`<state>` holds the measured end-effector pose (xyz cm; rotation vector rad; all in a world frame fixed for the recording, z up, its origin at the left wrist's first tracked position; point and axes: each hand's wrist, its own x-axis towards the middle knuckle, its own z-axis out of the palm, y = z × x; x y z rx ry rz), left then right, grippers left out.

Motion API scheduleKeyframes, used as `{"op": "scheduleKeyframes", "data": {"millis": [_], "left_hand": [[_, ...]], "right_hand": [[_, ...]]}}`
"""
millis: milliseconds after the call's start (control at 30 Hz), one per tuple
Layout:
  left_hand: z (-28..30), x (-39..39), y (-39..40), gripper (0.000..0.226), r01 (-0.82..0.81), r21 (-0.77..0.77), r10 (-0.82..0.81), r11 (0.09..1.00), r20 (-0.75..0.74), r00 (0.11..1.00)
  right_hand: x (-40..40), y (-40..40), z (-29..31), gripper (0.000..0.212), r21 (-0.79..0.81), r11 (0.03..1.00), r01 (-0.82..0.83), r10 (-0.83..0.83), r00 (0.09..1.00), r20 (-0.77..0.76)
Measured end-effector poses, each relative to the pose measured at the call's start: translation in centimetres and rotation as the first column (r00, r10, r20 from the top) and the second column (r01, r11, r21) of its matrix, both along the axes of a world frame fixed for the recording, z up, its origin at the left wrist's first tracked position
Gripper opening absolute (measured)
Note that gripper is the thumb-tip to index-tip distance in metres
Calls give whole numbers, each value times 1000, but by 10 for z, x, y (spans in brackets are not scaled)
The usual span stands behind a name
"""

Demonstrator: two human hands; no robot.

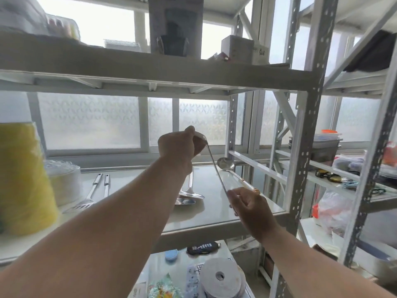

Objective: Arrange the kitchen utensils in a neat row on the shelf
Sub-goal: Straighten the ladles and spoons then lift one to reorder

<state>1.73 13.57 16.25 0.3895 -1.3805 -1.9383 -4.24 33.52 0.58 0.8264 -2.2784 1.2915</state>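
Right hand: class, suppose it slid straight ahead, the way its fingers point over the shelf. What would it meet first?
Probably the ladle lying just beyond the right hand, its handle end nearest. Depth is unclear, so the hand could pass above it. That hand's grip is on a thin utensil.

Shelf (210, 214) — spatula (86, 201) left, ladle (227, 166) right (spoons (189, 196), seemingly, between).

Single head-worn wide-angle view, facing a metal shelf (214, 214) against frosted windows

It looks forward and slightly down from close range along both outstretched forearms (edges bend with the lens), taking in the tier above, the middle tier and clutter below
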Motion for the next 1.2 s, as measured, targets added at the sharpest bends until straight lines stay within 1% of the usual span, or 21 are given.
{"op": "scheduleKeyframes", "data": {"millis": [67, 133, 200, 233, 267, 300, 333, 367, 400, 433, 467, 500, 533, 567, 600, 667, 700, 767, 867, 1033, 1200], "left_hand": [[-4, -1, -8, 31, 25, 72, -27, 997, 20, 999], [-10, 2, -9, 18, 8, 97, -13, 995, 42, 999], [-14, -3, -9, 16, -6, 116, 2, 993, 36, 999], [-16, -5, -8, 19, 29, 120, -29, 992, -8, 1000], [-19, -7, -5, 23, 88, 94, -84, 992, -43, 996], [-24, -10, -4, 29, 138, 6, -137, 990, -53, 989], [-32, -15, -4, 36, 160, -169, -163, 972, -5, 987], [-44, -20, -7, 44, 173, -425, -140, 889, 107, 984], [-59, -24, -10, 50, 198, -687, -45, 700, 233, 971], [-76, -27, -14, 53, 277, -860, 110, 428, 354, 929], [-92, -27, -16, 60, 393, -906, 297, 154, 422, 857], [-110, -29, -21, 65, 483, -875, 428, -42, 421, 800], [-125, -29, -25, 65, 532, -835, 481, -140, 412, 774], [-136, -29, -26, 60, 545, -823, 493, -163, 410, 767], [-144, -29, -28, 52, 527, -837, 484, -148, 403, 776], [-155, -32, -32, 42, 485, -872, 470, -58, 405, 785], [-157, -34, -34, 40, 476, -879, 469, -11, 416, 779], [-162, -37, -39, 36, 460, -887, 465, 46, 427, 776], [-168, -38, -40, 35, 420, -901, 455, 108, 421, 785], [-167, -34, -35, 34, 380, -921, 467, 90, 376, 800], [-170, -36, -37, 33, 353, -931, 463, 88, 352, 813]], "right_hand": [[4, 1, -2, 47, 11, 1000, 7, -6, 997, -71], [2, -1, -4, 37, 32, 998, 53, -47, 984, -172], [-6, -6, -7, 23, 55, 993, 102, -86, 966, -243], [-12, -9, -10, 21, 70, 990, 121, -100, 965, -243], [-17, -12, -11, 22, 81, 986, 143, -122, 967, -224], [-23, -13, -12, 23, 84, 982, 170, -151, 969, -193], [-27, -15, -10, 23, 86, 976, 201, -186, 970, -157], [-30, -17, -9, 24, 95, 967, 237, -226, 967, -119], [-34, -19, -7, 26, 117, 953, 279, -270, 959, -82], [-38, -22, -5, 28, 150, 936, 319, -316, 948, -44], [-43, -25, -4, 30, 190, 917, 350, -356, 934, 2], [-49, -28, -4, 31, 228, 902, 367, -388, 920, 53], [-55, -31, -4, 33, 261, 889, 376, -412, 906, 99], [-61, -33, -4, 34, 288, 878, 382, -433, 891, 138], [-67, -34, -5, 35, 310, 869, 386, -449, 878, 166], [-75, -37, -5, 37, 334, 857, 392, -469, 863, 191], [-76, -39, -5, 39, 343, 850, 399, -479, 858, 188], [-77, -42, -6, 40, 378, 829, 413, -495, 856, 149], [-78, -47, -10, 32, 484, 783, 392, -484, 872, 76], [-87, -52, -7, 27, 521, 747, 413, -516, 854, 63], [-101, -62, -4, 31, 593, 659, 463, -580, 814, 9]]}}
